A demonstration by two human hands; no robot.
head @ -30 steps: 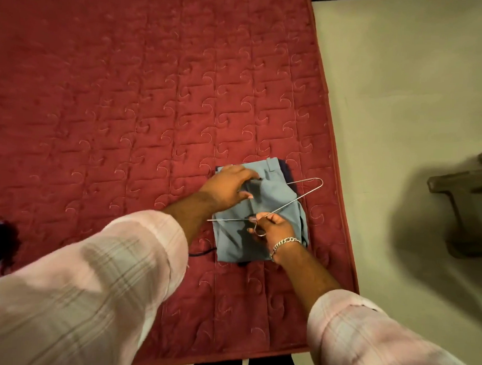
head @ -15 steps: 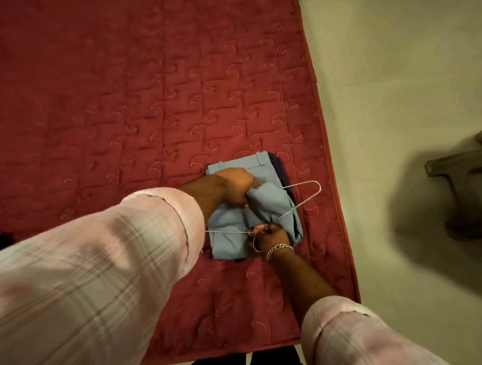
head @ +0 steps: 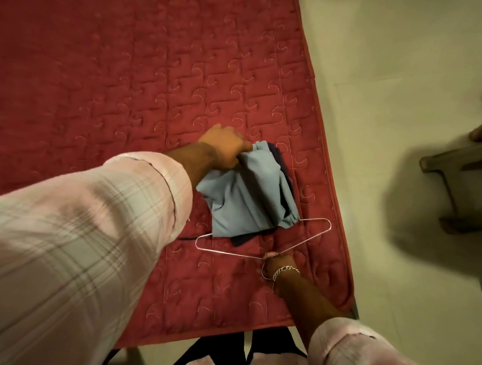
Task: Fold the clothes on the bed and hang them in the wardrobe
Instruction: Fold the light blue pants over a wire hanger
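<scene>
A folded light-blue garment [head: 247, 193] hangs bunched above the red quilted bed [head: 128, 83], with a dark garment [head: 282, 167] showing behind and under it. My left hand [head: 224, 146] grips the blue garment's upper edge and lifts it. A thin wire hanger [head: 262, 244] lies just below the garment's lower end, which reaches through the hanger's frame. My right hand [head: 278, 261] pinches the hanger at its neck, where the hook starts; a chain bracelet sits on that wrist.
The bed's right edge [head: 327, 169] runs diagonally beside a pale tiled floor [head: 388, 64]. A dark piece of furniture [head: 453, 173] stands on the floor at the right. My legs show at the bed's near edge.
My left hand has lifted the blue garment up and away from the bed. My right hand has drawn the hanger toward me, so it now sits at the garment's lower end.
</scene>
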